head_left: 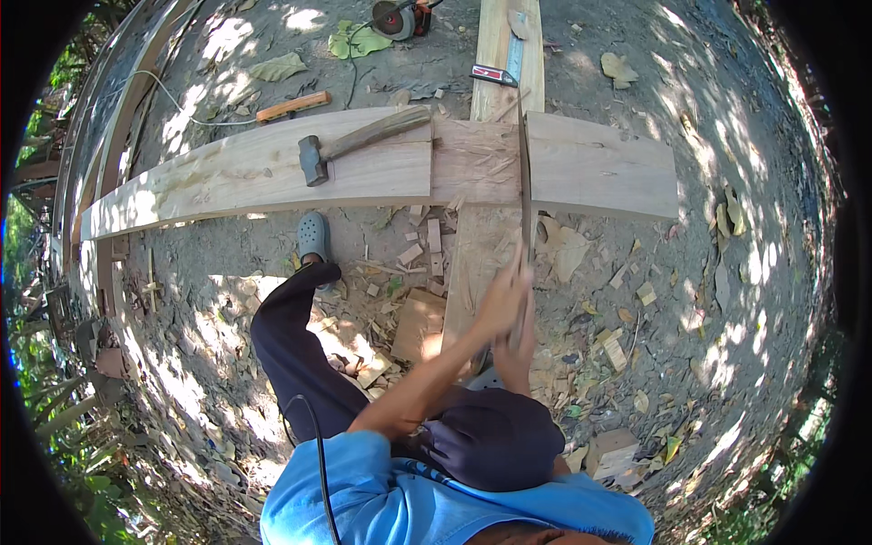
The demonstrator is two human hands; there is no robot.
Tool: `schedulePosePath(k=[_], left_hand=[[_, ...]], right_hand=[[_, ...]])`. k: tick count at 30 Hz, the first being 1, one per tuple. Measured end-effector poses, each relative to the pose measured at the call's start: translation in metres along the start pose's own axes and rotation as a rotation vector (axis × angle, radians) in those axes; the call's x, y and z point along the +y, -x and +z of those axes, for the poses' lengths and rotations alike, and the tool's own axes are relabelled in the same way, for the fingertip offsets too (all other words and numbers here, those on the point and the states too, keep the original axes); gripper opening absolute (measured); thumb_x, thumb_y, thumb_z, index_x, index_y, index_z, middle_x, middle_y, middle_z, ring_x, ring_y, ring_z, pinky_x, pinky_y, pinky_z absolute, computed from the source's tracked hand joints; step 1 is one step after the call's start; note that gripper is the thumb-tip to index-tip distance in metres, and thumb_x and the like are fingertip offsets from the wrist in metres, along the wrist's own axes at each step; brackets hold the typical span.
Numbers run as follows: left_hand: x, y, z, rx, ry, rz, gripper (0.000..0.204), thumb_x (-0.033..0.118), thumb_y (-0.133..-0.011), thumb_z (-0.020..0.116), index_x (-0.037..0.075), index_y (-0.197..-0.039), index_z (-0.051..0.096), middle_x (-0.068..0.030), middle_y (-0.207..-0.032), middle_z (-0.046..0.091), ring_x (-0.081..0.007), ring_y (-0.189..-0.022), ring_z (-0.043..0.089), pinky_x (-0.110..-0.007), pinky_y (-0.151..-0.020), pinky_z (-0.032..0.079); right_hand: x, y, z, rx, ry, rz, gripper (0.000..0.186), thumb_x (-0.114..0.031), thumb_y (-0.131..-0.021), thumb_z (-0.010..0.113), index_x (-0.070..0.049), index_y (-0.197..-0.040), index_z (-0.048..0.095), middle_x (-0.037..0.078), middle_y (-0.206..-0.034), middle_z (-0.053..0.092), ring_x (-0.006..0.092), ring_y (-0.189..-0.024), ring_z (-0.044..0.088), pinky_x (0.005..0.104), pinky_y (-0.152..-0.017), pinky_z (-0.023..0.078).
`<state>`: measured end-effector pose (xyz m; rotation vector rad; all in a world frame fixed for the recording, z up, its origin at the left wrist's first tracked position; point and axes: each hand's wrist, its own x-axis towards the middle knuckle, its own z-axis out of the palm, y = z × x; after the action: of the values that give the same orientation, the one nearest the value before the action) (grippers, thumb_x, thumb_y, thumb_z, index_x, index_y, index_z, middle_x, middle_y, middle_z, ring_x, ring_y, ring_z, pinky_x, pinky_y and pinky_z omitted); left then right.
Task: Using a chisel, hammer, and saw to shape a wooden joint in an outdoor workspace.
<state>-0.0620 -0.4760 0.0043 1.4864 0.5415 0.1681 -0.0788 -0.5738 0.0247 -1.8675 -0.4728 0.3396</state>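
A handsaw (527, 186), seen nearly edge-on, stands at the right shoulder of a wide notch (477, 162) in a long pale plank (604, 168). Its blade runs away from me across the plank. My right hand (515, 359) is closed at the near end of the saw, where the handle is mostly hidden. Farther forward, my left hand (504, 300) is closed along the saw too, slightly blurred. A hammer (313, 161) with a wooden handle lies on the plank left of the notch.
A board (481, 263) runs under the plank toward me; a try square (498, 74) lies on its far part. An angle grinder (398, 18) and an orange-brown wooden piece (292, 105) lie beyond. Wood offcuts (435, 245) and leaves litter the ground. My shoe (313, 236) is near the plank.
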Motion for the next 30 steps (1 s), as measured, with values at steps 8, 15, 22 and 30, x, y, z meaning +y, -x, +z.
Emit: schedulePosePath(k=[8, 15, 22, 30], left_hand=[[0.005, -0.069, -0.011, 0.033, 0.056, -0.019, 0.069, 0.036, -0.102, 0.043, -0.001, -0.154, 0.018, -0.0318, -0.147, 0.039, -0.0355, -0.137, 0.041, -0.035, -0.113, 0.029], [0.010, -0.011, 0.000, -0.004, -0.026, -0.042, 0.066, 0.036, -0.104, 0.036, 0.001, -0.155, 0.015, -0.0246, -0.153, 0.036, -0.0353, -0.143, 0.034, -0.038, -0.117, 0.024], [0.009, -0.064, -0.014, -0.004, 0.007, -0.069, 0.065, 0.034, -0.103, 0.038, 0.001, -0.155, 0.016, -0.0278, -0.149, 0.040, -0.0349, -0.138, 0.040, -0.037, -0.113, 0.030], [0.021, -0.024, -0.002, 0.055, -0.061, -0.086, 0.064, 0.036, -0.104, 0.036, 0.004, -0.156, 0.017, -0.0279, -0.149, 0.040, -0.0374, -0.137, 0.042, -0.038, -0.113, 0.030]], right_hand=[[0.025, -0.063, 0.010, -0.033, -0.027, 0.083, 0.066, -0.009, -0.094, 0.056, -0.002, -0.152, 0.027, 0.023, -0.149, 0.042, 0.0332, -0.138, 0.043, 0.0386, -0.110, 0.034], [0.004, -0.011, -0.003, -0.025, -0.067, 0.038, 0.069, -0.011, -0.092, 0.058, -0.003, -0.153, 0.026, 0.021, -0.150, 0.042, 0.0340, -0.136, 0.044, 0.0403, -0.109, 0.036], [0.033, -0.057, 0.011, -0.016, 0.034, 0.018, 0.064, -0.010, -0.092, 0.055, -0.004, -0.151, 0.030, 0.025, -0.144, 0.046, 0.0413, -0.127, 0.050, 0.0404, -0.100, 0.043], [0.018, -0.019, -0.002, -0.036, -0.052, 0.048, 0.066, -0.010, -0.091, 0.061, 0.001, -0.149, 0.033, 0.022, -0.148, 0.042, 0.0315, -0.138, 0.042, 0.0385, -0.113, 0.032]])
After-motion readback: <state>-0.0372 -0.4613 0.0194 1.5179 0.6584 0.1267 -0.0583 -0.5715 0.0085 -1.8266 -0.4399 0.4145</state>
